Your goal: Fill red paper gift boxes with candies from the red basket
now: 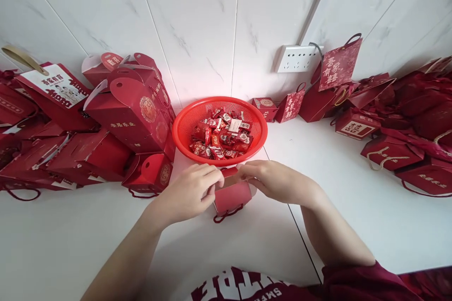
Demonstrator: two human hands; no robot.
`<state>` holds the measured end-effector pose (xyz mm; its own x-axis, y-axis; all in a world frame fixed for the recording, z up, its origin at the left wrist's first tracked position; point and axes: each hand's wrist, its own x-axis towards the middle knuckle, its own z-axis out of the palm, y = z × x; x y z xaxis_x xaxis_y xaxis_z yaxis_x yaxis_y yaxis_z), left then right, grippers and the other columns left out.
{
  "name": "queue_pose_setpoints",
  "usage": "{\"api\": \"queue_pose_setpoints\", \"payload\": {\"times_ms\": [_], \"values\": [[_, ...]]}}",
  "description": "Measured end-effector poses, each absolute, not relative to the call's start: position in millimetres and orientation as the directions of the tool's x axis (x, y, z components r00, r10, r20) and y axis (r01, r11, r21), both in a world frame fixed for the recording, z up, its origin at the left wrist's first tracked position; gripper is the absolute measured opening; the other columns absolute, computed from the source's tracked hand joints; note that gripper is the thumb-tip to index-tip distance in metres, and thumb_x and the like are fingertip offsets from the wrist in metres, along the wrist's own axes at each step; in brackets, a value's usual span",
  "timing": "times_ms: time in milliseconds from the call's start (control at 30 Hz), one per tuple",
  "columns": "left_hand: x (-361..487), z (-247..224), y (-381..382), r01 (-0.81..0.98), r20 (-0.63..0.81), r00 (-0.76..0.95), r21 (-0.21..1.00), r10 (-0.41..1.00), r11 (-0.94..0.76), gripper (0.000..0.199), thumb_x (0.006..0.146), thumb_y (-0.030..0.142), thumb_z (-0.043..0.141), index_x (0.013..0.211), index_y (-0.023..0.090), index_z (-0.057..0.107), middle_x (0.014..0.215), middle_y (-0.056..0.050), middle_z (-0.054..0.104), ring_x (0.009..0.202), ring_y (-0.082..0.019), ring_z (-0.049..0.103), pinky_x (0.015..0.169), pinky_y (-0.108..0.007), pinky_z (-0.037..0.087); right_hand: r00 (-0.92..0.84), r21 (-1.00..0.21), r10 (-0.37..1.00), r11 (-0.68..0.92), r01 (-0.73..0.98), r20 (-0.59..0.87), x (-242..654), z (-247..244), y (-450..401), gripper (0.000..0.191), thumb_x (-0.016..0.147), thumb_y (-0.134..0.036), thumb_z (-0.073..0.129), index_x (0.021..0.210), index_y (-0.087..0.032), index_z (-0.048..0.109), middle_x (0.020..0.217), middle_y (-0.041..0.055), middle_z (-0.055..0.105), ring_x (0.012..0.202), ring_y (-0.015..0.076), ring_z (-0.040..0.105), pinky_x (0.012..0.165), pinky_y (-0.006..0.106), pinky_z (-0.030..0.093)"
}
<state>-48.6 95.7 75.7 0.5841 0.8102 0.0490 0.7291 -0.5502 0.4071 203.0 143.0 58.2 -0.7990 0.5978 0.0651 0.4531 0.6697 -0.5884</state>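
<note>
A small red paper gift box [232,197] with a dark red cord at its front stands on the white table before me. Its top looks partly open, showing a pale inside. My left hand [197,188] has its fingers curled at the box's left upper edge. On the opposite side, my right hand [268,178] pinches the box's right upper edge. Fingers and knuckles hide parts of the box's rim. Just behind it stands a red plastic basket [178,138] holding many red-wrapped sweets [226,134].
Red gift boxes [132,113] crowd the left side, one small box [150,174] near my left wrist. More boxes [358,124] and bags line the right. A power strip [296,59] is on the tiled wall. A dark seam [300,230] crosses the table.
</note>
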Motion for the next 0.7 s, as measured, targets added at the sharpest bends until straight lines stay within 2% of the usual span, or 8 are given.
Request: {"api": "queue_pose_setpoints", "payload": {"times_ms": [100, 200, 300, 400, 500, 600, 700], "values": [[-52, 76, 92, 0.763, -0.071, 0.563, 0.428, 0.824, -0.484, 0.021, 0.085, 0.008, 0.045, 0.088, 0.022, 0.06, 0.088, 0.001, 0.063, 0.075, -0.015, 0.058, 0.068, -0.028, 0.041, -0.792, -0.56, 0.604, 0.69, 0.459, 0.095, 208, 47, 138, 0.03, 0.092, -0.001, 0.046, 0.099, -0.022, 0.065, 0.087, 0.0017, 0.069, 0.074, 0.0171, 0.061, 0.068, 0.03, 0.048], [-52, 73, 84, 0.815, -0.143, 0.473, 0.447, 0.869, -0.37, 0.007, 0.089, 0.023, 0.052, 0.092, 0.023, 0.059, 0.093, 0.001, 0.063, 0.072, -0.015, 0.059, 0.062, -0.027, 0.038, -0.787, -0.553, 0.598, 0.712, 0.433, 0.154, 214, 37, 131, 0.032, 0.095, -0.002, 0.045, 0.106, -0.022, 0.067, 0.089, 0.0036, 0.068, 0.079, 0.0184, 0.062, 0.072, 0.033, 0.05], [-48, 70, 74, 0.883, -0.16, 0.357, 0.38, 0.92, -0.277, 0.017, 0.086, 0.037, 0.062, 0.094, 0.023, 0.055, 0.092, 0.0, 0.065, 0.073, -0.019, 0.06, 0.06, -0.029, 0.037, -0.787, -0.569, 0.554, 0.752, 0.333, 0.272, 218, 31, 122, 0.027, 0.098, -0.006, 0.046, 0.103, -0.021, 0.068, 0.095, 0.0066, 0.069, 0.088, 0.0195, 0.063, 0.079, 0.035, 0.051], [-42, 69, 66, 0.94, -0.167, 0.247, 0.279, 0.955, -0.194, 0.014, 0.089, 0.034, 0.054, 0.083, 0.023, 0.05, 0.079, 0.0, 0.063, 0.064, -0.019, 0.057, 0.057, -0.029, 0.031, -0.717, -0.516, 0.548, 0.802, 0.303, 0.431, 220, 21, 110, 0.022, 0.098, -0.01, 0.051, 0.096, -0.022, 0.07, 0.101, 0.0089, 0.067, 0.095, 0.0207, 0.062, 0.083, 0.037, 0.051], [-40, 69, 57, 0.956, -0.213, 0.185, 0.264, 0.959, -0.126, 0.015, 0.087, 0.027, 0.049, 0.074, 0.023, 0.044, 0.067, 0.002, 0.06, 0.056, -0.017, 0.053, 0.054, -0.028, 0.028, -0.638, -0.441, 0.565, 0.82, 0.364, 0.524, 224, 5, 98, 0.023, 0.098, -0.011, 0.052, 0.093, -0.023, 0.071, 0.09, 0.0072, 0.063, 0.082, 0.0193, 0.059, 0.072, 0.036, 0.049], [-40, 69, 46, 0.954, -0.253, 0.176, 0.283, 0.951, -0.101, 0.011, 0.082, 0.022, 0.049, 0.073, 0.023, 0.042, 0.063, 0.003, 0.057, 0.054, -0.016, 0.051, 0.053, -0.027, 0.027, -0.619, -0.487, 0.591, 0.798, 0.355, 0.518, 227, -7, 86, 0.024, 0.097, -0.009, 0.051, 0.1, -0.024, 0.07, 0.084, 0.0049, 0.063, 0.078, 0.0186, 0.059, 0.071, 0.035, 0.048], [-41, 69, 37, 0.943, -0.212, 0.141, 0.327, 0.967, -0.066, 0.009, 0.079, 0.018, 0.046, 0.084, 0.024, 0.041, 0.064, 0.005, 0.055, 0.053, -0.015, 0.051, 0.053, -0.025, 0.028, -0.589, -0.524, 0.65, 0.751, 0.402, 0.48, 224, -8, 74, 0.026, 0.094, -0.011, 0.049, 0.106, -0.023, 0.068, 0.089, 0.006, 0.063, 0.081, 0.0205, 0.059, 0.076, 0.039, 0.047]]}}
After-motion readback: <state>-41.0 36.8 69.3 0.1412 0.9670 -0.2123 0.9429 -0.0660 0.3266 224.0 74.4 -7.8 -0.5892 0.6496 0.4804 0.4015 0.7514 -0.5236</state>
